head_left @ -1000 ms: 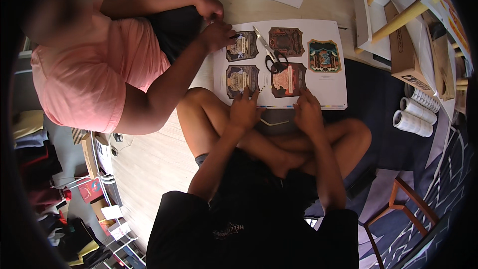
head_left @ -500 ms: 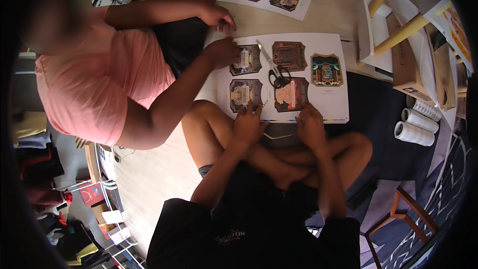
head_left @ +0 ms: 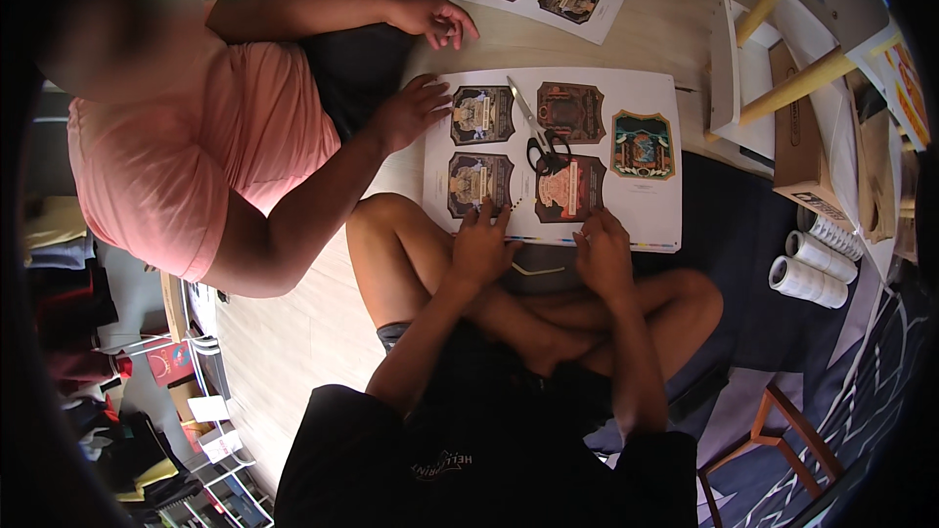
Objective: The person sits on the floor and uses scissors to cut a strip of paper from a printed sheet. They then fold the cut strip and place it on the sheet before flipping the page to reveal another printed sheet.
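Observation:
A stack of white printed sheets [head_left: 641, 212] lies in front of my crossed legs, bearing several ornate dark label designs and a green-gold one [head_left: 643, 145] at the right. My left hand [head_left: 481, 246] rests on its near edge, fingers spread over the lower left label [head_left: 479, 184]. To the right, my right hand [head_left: 603, 249] lies at the same edge with fingers stretched onto the paper, beside the red label [head_left: 569, 191]. Neither hand grips anything that I can see. Scissors [head_left: 544, 149] with black handles lie on the sheet between the labels, blades pointing away from me.
At the left sits a person in a pink shirt [head_left: 161, 186], one hand [head_left: 413, 112] at the sheet's left edge. Another printed sheet [head_left: 611, 15] lies farther off. White rolls [head_left: 808, 280], a cardboard box [head_left: 804, 156] and a wooden-legged stand [head_left: 782, 98] are at the right.
The other person's near hand has drawn back from the upper left label to the sheet's edge, and their far hand has opened. My right fingers have straightened onto the paper.

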The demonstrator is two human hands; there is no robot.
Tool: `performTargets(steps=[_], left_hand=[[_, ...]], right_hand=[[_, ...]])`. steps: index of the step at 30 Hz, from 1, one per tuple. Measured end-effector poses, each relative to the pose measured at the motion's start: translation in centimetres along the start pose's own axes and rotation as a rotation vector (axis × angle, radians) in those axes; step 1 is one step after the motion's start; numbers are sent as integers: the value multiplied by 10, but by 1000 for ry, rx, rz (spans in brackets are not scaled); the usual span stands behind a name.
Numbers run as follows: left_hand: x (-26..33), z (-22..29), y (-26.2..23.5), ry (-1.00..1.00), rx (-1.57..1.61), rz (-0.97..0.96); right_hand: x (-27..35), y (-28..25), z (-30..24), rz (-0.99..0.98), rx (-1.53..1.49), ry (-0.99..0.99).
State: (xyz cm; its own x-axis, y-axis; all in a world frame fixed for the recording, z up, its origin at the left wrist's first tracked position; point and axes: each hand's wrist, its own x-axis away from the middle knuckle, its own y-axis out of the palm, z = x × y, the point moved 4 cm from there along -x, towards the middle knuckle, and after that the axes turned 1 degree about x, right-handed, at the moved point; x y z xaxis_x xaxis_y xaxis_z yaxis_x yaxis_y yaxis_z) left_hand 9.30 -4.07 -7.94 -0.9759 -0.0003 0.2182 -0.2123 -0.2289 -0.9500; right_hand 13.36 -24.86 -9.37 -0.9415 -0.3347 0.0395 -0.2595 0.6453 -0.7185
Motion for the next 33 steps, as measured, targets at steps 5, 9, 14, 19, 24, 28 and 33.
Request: performTargets(steps=[5,9,14,19,24,28,33], left_hand=[[0,-3,6,3,22,21],[-1,1,2,-18,-9,1],[3,2,3,-26,-10,32],[13,-1,12,-63,4,32],[22,-2,15,-123,31,-21],[24,-6,14,-82,-17,12],[-23,-9,2,-75,3,-154]], right_hand=[[-1,-2,0,4,-37,-1],[0,-3,3,12,-62,-16],[2,-2,2,19,-69,-37],[7,1,2,31,-75,-56],[16,6,2,78,-23,-92],[17,5,-7,93,12,-85],[19,13,9,132,-25,-52]])
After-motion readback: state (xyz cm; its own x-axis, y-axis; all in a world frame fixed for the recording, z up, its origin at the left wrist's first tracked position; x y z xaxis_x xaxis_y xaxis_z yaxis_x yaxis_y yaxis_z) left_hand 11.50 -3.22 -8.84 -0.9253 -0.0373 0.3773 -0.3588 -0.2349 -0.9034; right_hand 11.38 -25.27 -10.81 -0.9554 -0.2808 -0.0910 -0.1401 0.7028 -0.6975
